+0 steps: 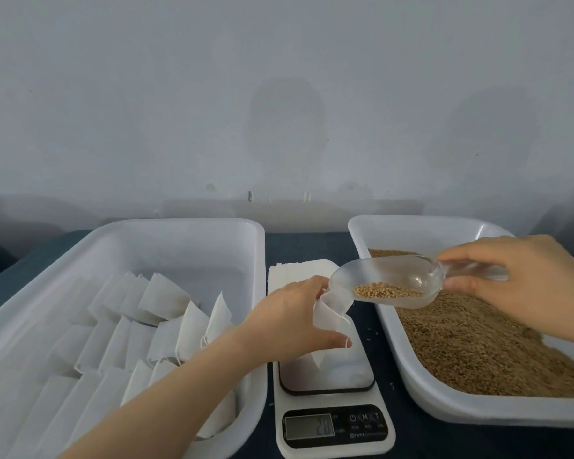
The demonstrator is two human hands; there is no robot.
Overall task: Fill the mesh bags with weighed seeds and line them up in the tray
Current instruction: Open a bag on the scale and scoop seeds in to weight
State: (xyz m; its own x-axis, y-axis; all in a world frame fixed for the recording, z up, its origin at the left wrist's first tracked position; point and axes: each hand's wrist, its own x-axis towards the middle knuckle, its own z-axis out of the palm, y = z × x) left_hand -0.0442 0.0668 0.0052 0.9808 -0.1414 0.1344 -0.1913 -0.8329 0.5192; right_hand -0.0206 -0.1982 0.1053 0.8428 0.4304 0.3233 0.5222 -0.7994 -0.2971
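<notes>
My left hand (290,321) holds the mouth of a white mesh bag (333,346) that stands on the kitchen scale (335,425). My right hand (524,276) grips the handle of a clear plastic scoop (388,283), tilted with its lip at the bag's opening. A small heap of brown seeds lies in the scoop. The scale's display shows a blurred number. The white tray (80,260) on the left holds several filled mesh bags (166,313) in rows.
A second white tray (421,226) on the right holds a bed of brown seeds (478,342). A stack of flat empty bags (299,270) lies behind the scale. A few stray seeds dot the dark tabletop (378,332). A grey wall rises behind.
</notes>
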